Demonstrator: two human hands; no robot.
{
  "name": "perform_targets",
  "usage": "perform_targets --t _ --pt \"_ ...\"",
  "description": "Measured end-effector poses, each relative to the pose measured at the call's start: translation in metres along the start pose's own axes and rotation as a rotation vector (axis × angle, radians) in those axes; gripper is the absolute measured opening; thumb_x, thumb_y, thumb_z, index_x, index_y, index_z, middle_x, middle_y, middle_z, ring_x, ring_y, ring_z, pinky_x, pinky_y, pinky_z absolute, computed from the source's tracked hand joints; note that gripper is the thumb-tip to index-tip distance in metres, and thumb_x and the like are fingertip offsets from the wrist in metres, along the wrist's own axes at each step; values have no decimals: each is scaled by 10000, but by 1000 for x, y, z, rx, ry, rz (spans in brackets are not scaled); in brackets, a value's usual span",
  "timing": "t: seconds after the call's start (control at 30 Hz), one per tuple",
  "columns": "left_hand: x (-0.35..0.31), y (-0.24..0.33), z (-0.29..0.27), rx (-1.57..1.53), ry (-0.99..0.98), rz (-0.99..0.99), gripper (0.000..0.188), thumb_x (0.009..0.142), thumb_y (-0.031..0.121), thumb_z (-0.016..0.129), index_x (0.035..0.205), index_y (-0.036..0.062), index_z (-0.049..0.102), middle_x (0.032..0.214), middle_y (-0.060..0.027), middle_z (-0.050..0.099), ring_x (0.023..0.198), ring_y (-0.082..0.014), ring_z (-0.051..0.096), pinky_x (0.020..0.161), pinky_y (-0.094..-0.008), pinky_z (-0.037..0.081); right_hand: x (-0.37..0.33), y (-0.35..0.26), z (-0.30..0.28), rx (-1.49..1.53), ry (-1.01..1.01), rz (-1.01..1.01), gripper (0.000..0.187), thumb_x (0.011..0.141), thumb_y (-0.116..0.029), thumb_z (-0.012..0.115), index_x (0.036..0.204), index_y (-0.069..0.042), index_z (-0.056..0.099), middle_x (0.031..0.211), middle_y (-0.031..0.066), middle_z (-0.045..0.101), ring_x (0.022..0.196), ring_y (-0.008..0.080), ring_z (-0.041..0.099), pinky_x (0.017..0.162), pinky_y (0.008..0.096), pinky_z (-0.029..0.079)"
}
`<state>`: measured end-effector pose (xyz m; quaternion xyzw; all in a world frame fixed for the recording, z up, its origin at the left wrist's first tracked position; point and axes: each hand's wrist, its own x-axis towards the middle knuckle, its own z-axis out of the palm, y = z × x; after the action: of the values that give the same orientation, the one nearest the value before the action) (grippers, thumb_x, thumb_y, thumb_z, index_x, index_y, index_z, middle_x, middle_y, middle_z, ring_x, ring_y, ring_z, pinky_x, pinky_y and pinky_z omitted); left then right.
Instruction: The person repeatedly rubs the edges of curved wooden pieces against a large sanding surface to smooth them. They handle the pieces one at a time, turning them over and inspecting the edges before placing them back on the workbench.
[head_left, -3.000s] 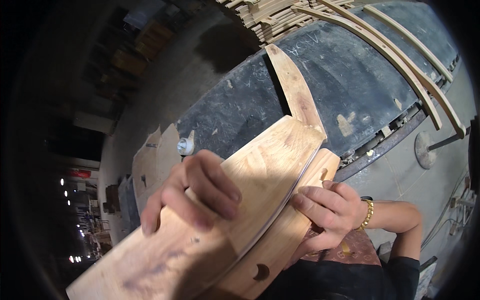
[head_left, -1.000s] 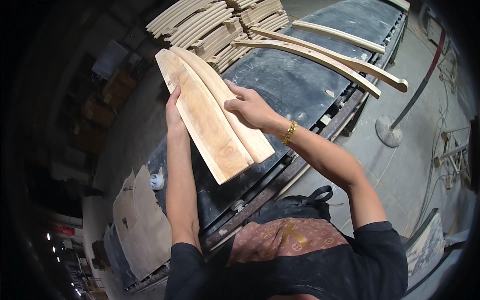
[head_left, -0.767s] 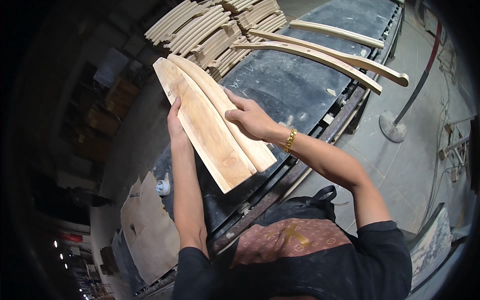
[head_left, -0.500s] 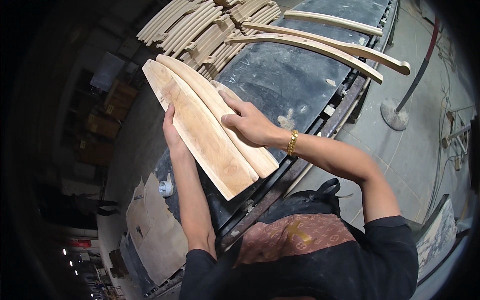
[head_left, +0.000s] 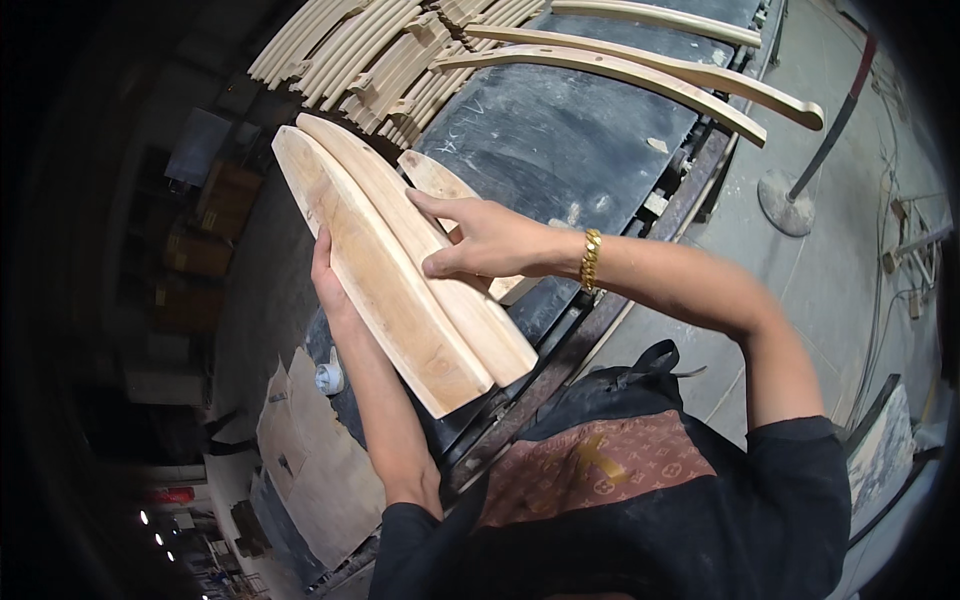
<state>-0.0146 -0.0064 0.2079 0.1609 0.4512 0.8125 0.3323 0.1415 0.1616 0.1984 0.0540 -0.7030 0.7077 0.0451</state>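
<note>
Two long, pale wooden boards with tapered far ends lie side by side, tilted, in front of me. My left hand (head_left: 328, 272) grips the outer edge of the left board (head_left: 365, 265), its thumb along the side and the other fingers hidden beneath. My right hand (head_left: 485, 238) holds the right board (head_left: 485, 335), thumb on its upper face and forefinger at its far edge; its remaining fingers are mostly out of sight. Partly behind that hand, a third wooden board (head_left: 432, 176) rests on the dark worktable (head_left: 560, 120).
Stacks of curved wooden pieces (head_left: 345, 55) stand at the far left of the table. Several long curved wooden rails (head_left: 640, 82) lie across its far part, some overhanging the right edge. A blue-white roll (head_left: 328, 378) sits near my left forearm, beside cardboard sheets (head_left: 320, 460). A pole with a round base (head_left: 787, 203) stands on the right.
Both boards have shifted slightly left and toward me along with my hands. The third board, mostly covered before, now shows more beyond my right hand.
</note>
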Motion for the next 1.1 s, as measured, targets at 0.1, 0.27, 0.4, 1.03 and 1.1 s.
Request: perform_targets --t 0.1,0.27,0.4,1.03,1.1 --pt "-3 5 -3 42 15 -4 516 911 350 334 1290 2 375 1225 -206 493 1062 -321 541 941 -438 413 0 -6 1 -112 -77 1 938 747 -210 675 1406 -11 39 752 158 577 614 169 599 532 258 497" --pt "-11 7 2 104 30 -13 571 891 411 343 1302 14 359 1221 -208 495 1057 -325 545 923 -448 425 1 -2 9 -91 -47 -68 938 737 -194 672 1404 -5 39 741 176 592 568 185 604 520 272 504" --pt "-15 17 -3 133 71 -23 601 888 436 315 1317 16 337 1234 -217 470 1091 -348 511 953 -459 394 3 -9 13 -118 -58 -42 951 728 -192 679 1407 -16 36 744 155 591 586 172 600 518 267 506" --pt "-22 14 9 -14 36 -79 475 902 300 420 1258 -14 395 1184 -204 528 1048 -312 554 921 -428 434 3 15 -10 193 -211 71 937 764 -183 667 1406 -43 -1 653 3 464 546 72 516 456 205 504" --pt "-23 14 6 -14 43 -83 476 900 299 427 1256 -17 396 1182 -205 530 1050 -312 553 923 -429 433 4 16 -9 231 -229 55 936 765 -181 665 1405 -39 -3 662 11 482 543 68 514 456 206 508"
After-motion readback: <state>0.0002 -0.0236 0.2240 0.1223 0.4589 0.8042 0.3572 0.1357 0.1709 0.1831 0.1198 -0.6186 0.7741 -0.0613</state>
